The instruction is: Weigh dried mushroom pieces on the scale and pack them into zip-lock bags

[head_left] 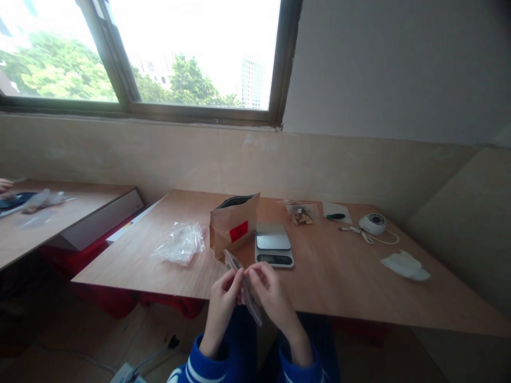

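Observation:
My left hand (223,306) and my right hand (271,295) meet at the table's near edge, both pinched on a small clear plastic bag (244,287) held edge-on between them. Just beyond the hands stands an open brown paper pouch (233,223) with a red label. A small digital scale (273,244) sits right of the pouch. A crumpled pile of clear plastic bags (181,242) lies left of the pouch. What the small bag holds cannot be made out.
On the wooden table (339,276) lie a packet of small brown pieces (302,215), a green-handled tool on paper (336,215), a round white device with cable (372,223) and a white cloth (405,264). Another person's hand (5,185) rests on a second table at far left.

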